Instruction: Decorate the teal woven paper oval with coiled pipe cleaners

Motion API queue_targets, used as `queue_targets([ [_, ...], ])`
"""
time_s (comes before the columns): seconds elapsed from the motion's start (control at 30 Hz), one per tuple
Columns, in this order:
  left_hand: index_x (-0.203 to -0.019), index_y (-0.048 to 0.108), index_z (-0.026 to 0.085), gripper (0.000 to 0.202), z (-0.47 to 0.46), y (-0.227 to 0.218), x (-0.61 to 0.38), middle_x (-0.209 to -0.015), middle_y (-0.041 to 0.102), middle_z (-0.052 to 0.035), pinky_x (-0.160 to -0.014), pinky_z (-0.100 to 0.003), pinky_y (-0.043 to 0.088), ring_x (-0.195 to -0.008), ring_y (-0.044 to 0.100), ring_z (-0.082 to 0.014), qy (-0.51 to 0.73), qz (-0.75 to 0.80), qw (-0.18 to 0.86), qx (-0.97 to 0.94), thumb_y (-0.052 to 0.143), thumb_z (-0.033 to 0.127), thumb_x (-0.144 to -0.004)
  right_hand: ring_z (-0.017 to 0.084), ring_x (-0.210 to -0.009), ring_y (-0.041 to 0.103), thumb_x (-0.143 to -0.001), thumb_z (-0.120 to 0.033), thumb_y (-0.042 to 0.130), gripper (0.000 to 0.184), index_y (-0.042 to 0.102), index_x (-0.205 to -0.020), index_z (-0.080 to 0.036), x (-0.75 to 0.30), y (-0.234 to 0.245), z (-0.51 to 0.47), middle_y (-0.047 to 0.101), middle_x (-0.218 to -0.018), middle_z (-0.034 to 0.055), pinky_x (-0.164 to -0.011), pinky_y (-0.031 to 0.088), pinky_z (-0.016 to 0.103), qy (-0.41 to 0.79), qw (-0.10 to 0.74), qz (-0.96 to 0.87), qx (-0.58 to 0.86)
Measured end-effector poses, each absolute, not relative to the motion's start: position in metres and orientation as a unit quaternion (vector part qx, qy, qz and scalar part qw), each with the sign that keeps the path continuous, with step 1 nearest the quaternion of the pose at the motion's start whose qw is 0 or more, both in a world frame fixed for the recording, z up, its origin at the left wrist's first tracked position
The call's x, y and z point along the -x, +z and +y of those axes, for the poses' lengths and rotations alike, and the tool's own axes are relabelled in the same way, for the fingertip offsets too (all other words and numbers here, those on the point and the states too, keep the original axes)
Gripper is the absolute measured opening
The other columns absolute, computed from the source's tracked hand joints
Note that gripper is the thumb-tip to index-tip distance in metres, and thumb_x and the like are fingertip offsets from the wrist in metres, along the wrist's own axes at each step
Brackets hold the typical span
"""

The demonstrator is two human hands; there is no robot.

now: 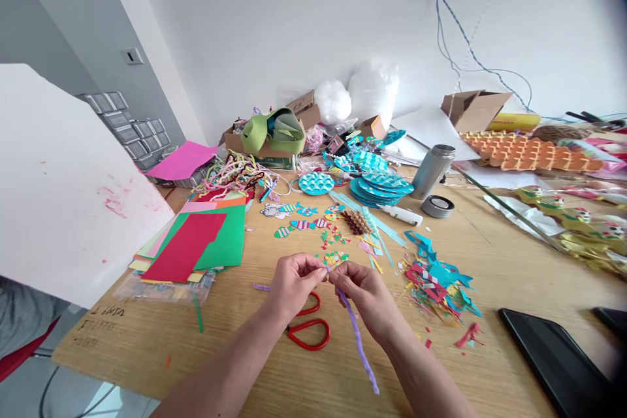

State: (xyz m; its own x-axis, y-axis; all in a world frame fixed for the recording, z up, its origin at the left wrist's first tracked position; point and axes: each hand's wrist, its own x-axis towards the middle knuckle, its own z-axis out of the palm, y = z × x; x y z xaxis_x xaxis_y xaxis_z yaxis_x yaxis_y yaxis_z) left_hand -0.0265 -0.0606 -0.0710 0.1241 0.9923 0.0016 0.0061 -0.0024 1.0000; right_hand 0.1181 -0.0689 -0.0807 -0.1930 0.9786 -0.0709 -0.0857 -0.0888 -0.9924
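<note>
Purple pipe cleaner (356, 333) pinched just over the wooden table (225, 333).
My left hand (296, 282) and right hand (365, 292) nearly meet, thumb and fingers of each clamped on it; one end trails toward me, red-handled scissors (310, 322) below.

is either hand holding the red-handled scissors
No, the red-handled scissors lie on the table, while the left hand and right hand both pinch the fuzzy purple strip.

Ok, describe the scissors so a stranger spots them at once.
On the wooden table, look between the person's forearms. The scissors lie there, beside the fuzzy purple strip, blades out of sight. Unlike the strip, they show red loop handles.
</note>
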Motion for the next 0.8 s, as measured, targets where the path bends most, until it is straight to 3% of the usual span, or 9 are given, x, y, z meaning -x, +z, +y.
queue_targets([
  [0.17,-0.071,0.066,0.016,0.011,-0.066,-0.072,0.022,-0.07,0.066,-0.0045,-0.06,-0.023,0.043,-0.064,0.058,-0.0138,0.482,0.487,0.37,-0.628,0.057,0.021,-0.075,0.007,-0.046,0.039,-0.072,-0.05,0.065,0.039,0.053,-0.06,-0.015,-0.116,-0.079,-0.07,0.048,-0.049,-0.0041,-0.046,0.031,0.021,0.581,0.463,-0.501,0.444],
  [0.33,-0.067,0.065,0.013,0.013,-0.058,-0.069,0.028,-0.06,0.062,-0.0029,-0.049,-0.02,0.037,-0.051,0.05,-0.0092,0.478,0.465,0.545,-0.509,0.066,0.026,-0.068,0.01,-0.051,0.048,-0.081,-0.05,0.056,0.038,0.058,-0.067,-0.015,-0.117,-0.076,-0.072,0.055,-0.056,-0.0004,-0.051,0.039,0.023,0.611,0.457,-0.507,0.4],
  [0.47,-0.069,0.066,0.011,0.022,-0.054,-0.068,0.033,-0.056,0.059,-0.0017,-0.041,-0.018,0.024,-0.043,0.041,-0.0048,0.462,0.423,0.665,-0.407,0.074,0.03,-0.061,0.011,-0.054,0.052,-0.075,-0.046,0.066,0.032,0.061,-0.073,-0.014,-0.117,-0.078,-0.07,0.058,-0.061,0.0001,-0.053,0.042,0.023,0.606,0.478,-0.503,0.388],
  [0.67,-0.064,0.064,0.01,0.022,-0.058,-0.064,0.031,-0.049,0.056,-0.0001,-0.039,-0.017,0.023,-0.04,0.04,-0.0039,0.443,0.4,0.697,-0.398,0.075,0.029,-0.06,0.01,-0.056,0.053,-0.07,-0.041,0.073,0.027,0.063,-0.076,-0.016,-0.117,-0.08,-0.067,0.06,-0.062,-0.0003,-0.055,0.043,0.023,0.603,0.511,-0.481,0.379],
  [0.8,-0.065,0.063,0.012,0.019,-0.062,-0.062,0.027,-0.054,0.061,-0.0018,-0.04,-0.017,0.027,-0.042,0.046,-0.0056,0.443,0.449,0.658,-0.412,0.073,0.028,-0.06,0.01,-0.055,0.053,-0.069,-0.04,0.073,0.026,0.064,-0.074,-0.016,-0.116,-0.08,-0.068,0.062,-0.063,0.0005,-0.056,0.044,0.024,0.599,0.518,-0.479,0.378],
])
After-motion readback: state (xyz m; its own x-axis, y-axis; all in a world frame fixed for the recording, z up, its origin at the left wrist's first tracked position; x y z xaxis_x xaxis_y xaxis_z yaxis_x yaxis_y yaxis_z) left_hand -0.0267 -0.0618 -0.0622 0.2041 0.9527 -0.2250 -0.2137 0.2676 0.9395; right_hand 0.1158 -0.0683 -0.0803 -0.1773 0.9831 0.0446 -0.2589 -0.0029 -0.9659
